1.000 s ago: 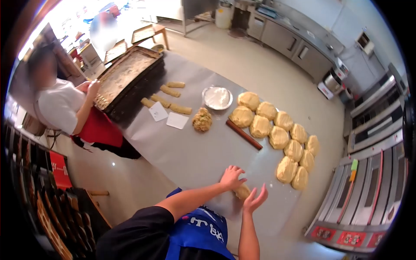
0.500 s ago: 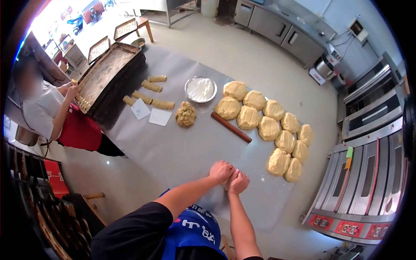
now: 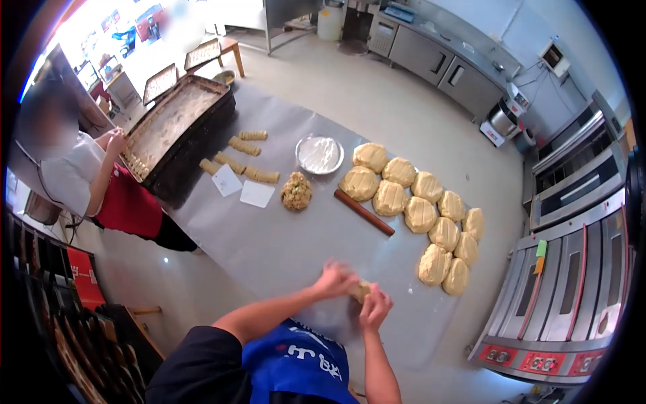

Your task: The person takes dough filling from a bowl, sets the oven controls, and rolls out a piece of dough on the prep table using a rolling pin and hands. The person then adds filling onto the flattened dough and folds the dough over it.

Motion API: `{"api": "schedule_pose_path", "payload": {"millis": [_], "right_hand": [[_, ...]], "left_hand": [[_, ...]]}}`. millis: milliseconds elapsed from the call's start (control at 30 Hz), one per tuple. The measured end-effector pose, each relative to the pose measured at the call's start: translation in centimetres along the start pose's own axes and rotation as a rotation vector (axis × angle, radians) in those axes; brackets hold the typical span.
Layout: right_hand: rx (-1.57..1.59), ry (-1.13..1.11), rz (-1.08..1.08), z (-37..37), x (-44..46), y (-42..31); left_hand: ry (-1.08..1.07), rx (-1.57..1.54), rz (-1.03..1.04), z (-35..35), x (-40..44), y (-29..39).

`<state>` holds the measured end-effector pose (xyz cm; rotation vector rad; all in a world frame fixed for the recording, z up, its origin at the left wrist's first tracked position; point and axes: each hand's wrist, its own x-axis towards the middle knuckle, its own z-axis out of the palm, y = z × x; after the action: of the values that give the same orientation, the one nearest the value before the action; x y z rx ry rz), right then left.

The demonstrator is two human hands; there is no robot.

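Low over the near part of the table, a small pale piece of dough (image 3: 361,291) shows between my hands. My right hand (image 3: 375,308) has its fingers closed on the near right end of it. At its far left side is my left hand (image 3: 334,280), smeared by motion, so its finger pose is unclear. Beyond them lies a brown rolling pin (image 3: 364,212). A lumpy ball of filling (image 3: 296,192) sits to its left, near two white scrapers (image 3: 257,194). Several large dough mounds (image 3: 390,198) are grouped on the right.
A metal bowl of white flour (image 3: 319,154) stands behind the rolling pin. Cut dough rolls (image 3: 244,145) lie near a big dark baking tray (image 3: 176,120), where a co-worker in a red apron (image 3: 131,202) handles small pieces. Ovens (image 3: 558,289) line the right side.
My hands were pressed together over the dough; now they are apart, the left shifted left and the right slightly down, with the dough piece visible between them. The view has shifted slightly.
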<state>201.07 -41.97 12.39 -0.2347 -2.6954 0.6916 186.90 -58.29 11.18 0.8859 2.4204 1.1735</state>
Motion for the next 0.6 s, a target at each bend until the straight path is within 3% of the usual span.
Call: {"api": "schedule_pose_path", "payload": {"millis": [33, 67, 100, 133, 167, 200, 267, 300, 367, 400, 467, 533, 567, 600], "right_hand": [[0.164, 0.169, 0.255, -0.1, 1.0, 0.1], [0.335, 0.342, 0.499, -0.1, 2.2, -0.2], [0.506, 0.459, 0.570, 1.8, 3.4, 1.3], [0.431, 0.235, 0.618, 1.9, 4.2, 0.8], [0.350, 0.001, 0.640, 2.4, 4.5, 0.3], [0.261, 0.103, 0.539, 4.1, 3.8, 0.6], [0.126, 0.243, 0.391, 6.5, 2.8, 0.1], [0.055, 0.285, 0.354, 6.3, 2.3, -0.5], [-0.026, 0.239, 0.265, 6.2, 3.3, 0.1], [-0.132, 0.221, 0.207, 5.8, 3.6, 0.7], [-0.161, 0.242, 0.196, 5.5, 5.4, 1.5], [-0.066, -0.008, 0.360, 5.4, 8.0, 3.7], [-0.068, 0.000, 0.355, 4.8, 9.8, 4.7], [0.037, -0.228, 0.467, 4.0, 11.8, 5.2]], "left_hand": [[0.093, -0.133, -0.156, -0.3, 1.6, -0.9], [0.100, -0.143, -0.168, 1.0, 1.8, -0.5], [0.053, -0.203, -0.248, 3.0, 2.2, -0.3], [0.039, -0.261, -0.343, 4.4, 2.7, -0.5], [0.082, -0.085, -0.301, 5.1, 2.3, 1.0], [0.112, 0.101, -0.275, 5.3, 1.5, 3.0], [0.300, 0.129, -0.109, 5.4, -0.3, 3.2], [0.334, 0.145, -0.159, 5.4, -0.8, 2.5], [0.398, 0.212, 0.057, 6.2, -0.6, 1.5], [0.400, 0.211, 0.050, 6.1, 0.0, 1.5], [0.225, 0.297, -0.042, 5.6, 2.2, 2.0], [0.212, 0.286, -0.056, 5.1, 5.9, 2.2], [-0.061, 0.224, -0.191, 3.9, 8.3, 2.4], [-0.338, 0.160, -0.321, 2.8, 9.4, 2.7]]}}
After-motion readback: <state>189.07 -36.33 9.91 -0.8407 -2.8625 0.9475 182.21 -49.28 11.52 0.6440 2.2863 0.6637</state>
